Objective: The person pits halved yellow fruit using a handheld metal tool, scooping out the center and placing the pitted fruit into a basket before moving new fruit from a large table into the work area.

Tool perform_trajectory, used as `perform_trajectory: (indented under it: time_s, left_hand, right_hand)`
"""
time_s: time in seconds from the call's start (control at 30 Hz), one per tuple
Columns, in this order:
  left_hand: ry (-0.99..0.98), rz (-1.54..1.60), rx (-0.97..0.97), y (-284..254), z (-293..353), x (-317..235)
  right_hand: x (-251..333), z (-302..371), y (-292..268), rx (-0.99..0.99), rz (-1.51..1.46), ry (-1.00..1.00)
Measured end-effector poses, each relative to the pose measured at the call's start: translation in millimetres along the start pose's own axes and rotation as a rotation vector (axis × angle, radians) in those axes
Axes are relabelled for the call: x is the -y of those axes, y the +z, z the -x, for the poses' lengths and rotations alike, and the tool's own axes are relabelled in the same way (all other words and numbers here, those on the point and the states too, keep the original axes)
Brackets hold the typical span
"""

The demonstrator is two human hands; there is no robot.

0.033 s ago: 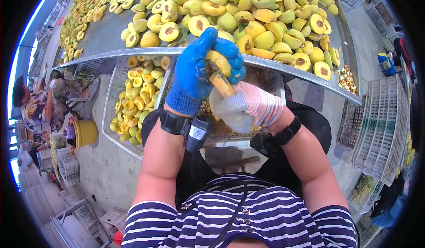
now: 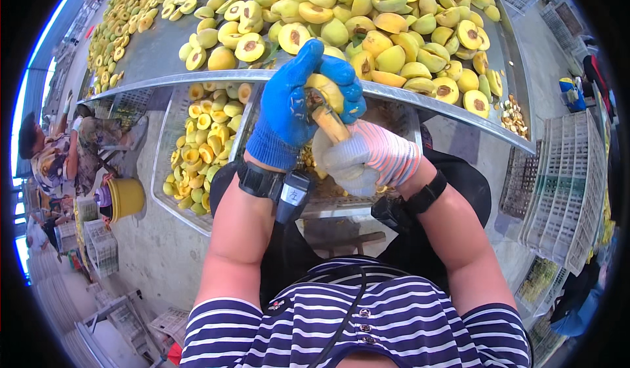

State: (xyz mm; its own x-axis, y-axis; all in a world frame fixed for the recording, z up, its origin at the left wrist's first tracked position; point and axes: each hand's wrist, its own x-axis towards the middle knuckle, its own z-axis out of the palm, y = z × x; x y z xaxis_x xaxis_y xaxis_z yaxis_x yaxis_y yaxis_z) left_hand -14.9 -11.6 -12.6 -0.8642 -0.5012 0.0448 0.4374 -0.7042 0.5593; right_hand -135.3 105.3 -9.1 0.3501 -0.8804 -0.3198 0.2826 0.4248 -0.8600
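My left hand (image 2: 289, 108), in a blue glove, is closed around a yellow fruit (image 2: 328, 89) held just in front of the metal table's edge. My right hand (image 2: 367, 158), in a white glove with pink stripes, grips a wooden-handled tool (image 2: 331, 125). The tool's tip is pushed into the fruit, so the blade is hidden. Both wrists wear black straps.
The metal table (image 2: 151, 56) carries a heap of whole and halved yellow-green fruits (image 2: 394, 33). Below its edge stands a white crate (image 2: 164, 138) of halved fruits. Stacked white crates (image 2: 564, 191) are at the right. At the left are a seated person (image 2: 59, 158) and a yellow bucket (image 2: 125, 197).
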Motion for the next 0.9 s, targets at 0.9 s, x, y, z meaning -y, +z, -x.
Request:
perform_trajectory:
  time_s: [0.9]
  left_hand:
    - [0.473,-0.904,-0.505,-7.9,88.2,-55.1]
  right_hand:
    - [-19.3,62.8,-45.5,-0.439,1.403,0.21]
